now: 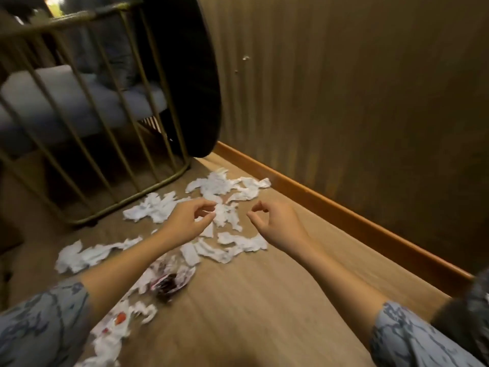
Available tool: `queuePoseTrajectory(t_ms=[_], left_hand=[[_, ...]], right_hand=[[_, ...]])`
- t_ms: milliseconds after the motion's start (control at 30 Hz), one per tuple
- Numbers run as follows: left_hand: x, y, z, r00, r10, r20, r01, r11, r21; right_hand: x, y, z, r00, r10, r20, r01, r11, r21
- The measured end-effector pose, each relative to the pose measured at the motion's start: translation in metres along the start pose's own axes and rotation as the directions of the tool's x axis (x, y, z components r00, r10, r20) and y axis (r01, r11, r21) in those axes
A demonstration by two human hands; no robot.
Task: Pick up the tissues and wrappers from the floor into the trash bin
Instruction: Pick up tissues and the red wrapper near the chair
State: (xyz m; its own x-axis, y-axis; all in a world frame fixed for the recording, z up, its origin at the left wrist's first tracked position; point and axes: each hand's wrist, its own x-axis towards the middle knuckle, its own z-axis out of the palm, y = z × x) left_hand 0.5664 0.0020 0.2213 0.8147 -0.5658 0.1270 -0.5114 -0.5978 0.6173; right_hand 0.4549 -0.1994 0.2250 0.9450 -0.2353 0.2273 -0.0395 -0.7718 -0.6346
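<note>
A ribbed brown wall rises beyond both hands, met by an orange-brown skirting board that runs past the right hand. Under them lies a pale wood-grain floor. Beyond the left hand stands a chair of thin brass-coloured bars with a grey cushion – a dark rounded shape beside it. Crumpled white tissues lie scattered on the floor under and around the hands. Below the left forearm sit wrappers – glossy, crinkled, red-and-dark printed. The left hand and right hand hover over the tissues, fingers curled, thumbs and forefingers nearly pinched, holding nothing.
</note>
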Motion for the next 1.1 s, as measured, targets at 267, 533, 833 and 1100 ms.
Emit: queuePoseTrajectory(t_ms=[267, 533, 833, 1100], left_hand=[[-0.07, -0.103, -0.03, 0.948, -0.27, -0.167, 0.248, 0.959, -0.139], [-0.165, -0.233, 0.004, 0.791, -0.56, -0.247, 0.514, 0.827, -0.227], [-0.24, -0.307, 0.067, 0.735, -0.629, -0.252, 0.629, 0.772, -0.091], [-0.243, -0.346, 0.077, 0.901, -0.392, -0.187, 0.416, 0.903, 0.111]], right_hand=[[0.046, -0.053, 0.095, 0.924, -0.245, 0.293, 0.253, 0.967, 0.011], [0.047, -0.09, 0.227, 0.832, -0.177, 0.526, 0.229, 0.973, -0.035], [-0.025, -0.066, 0.356, 0.781, 0.27, 0.563, -0.181, 0.961, -0.209], [-0.02, -0.068, 0.394, 0.898, 0.187, 0.398, 0.023, 0.884, -0.466]])
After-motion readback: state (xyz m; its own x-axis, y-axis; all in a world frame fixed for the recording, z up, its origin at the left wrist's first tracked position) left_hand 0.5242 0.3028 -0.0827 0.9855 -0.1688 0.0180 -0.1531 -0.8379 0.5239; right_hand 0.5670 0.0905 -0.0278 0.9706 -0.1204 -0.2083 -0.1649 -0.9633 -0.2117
